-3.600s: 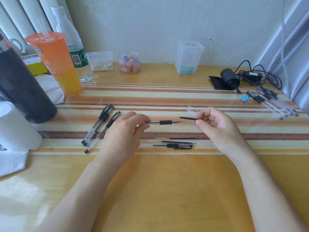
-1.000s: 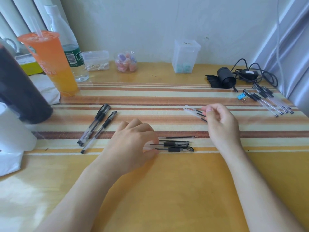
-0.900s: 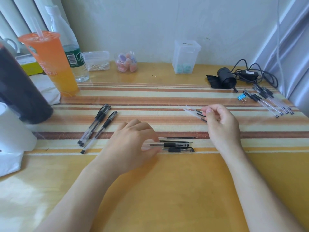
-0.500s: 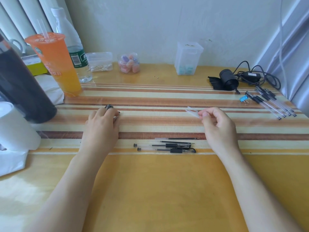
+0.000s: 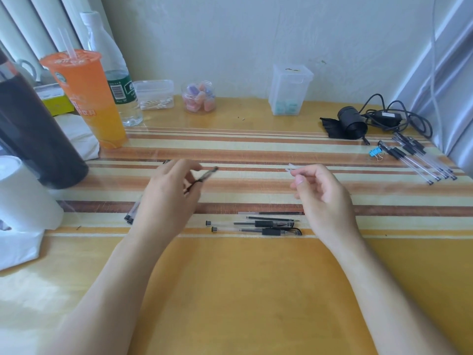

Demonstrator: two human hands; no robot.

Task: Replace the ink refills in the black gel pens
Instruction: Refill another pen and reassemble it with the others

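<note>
At the left centre of the frame my left hand [image 5: 167, 198] had its fingers curled round a black gel pen [image 5: 204, 176], held above the worktop [image 5: 230, 290] and too blurred to tell tip from cap. Its long axis ran from lower left to upper right, the far end aimed toward my other hand. Another pen [image 5: 131, 215] lay half hidden behind that hand. In the lower centre, between my hands, two pens [image 5: 256, 223] lay side by side with a loose refill [image 5: 271, 213] just beyond them, all lengthwise left to right, writing ends rightward. At right centre my right hand [image 5: 323, 198] pinched a pale clear piece [image 5: 290, 168] between thumb and forefinger, the other fingers loosely curled; what the piece was I could not tell. I judged the next move to be carrying the pen rightward to meet that hand, which was nearer the refill.
</note>
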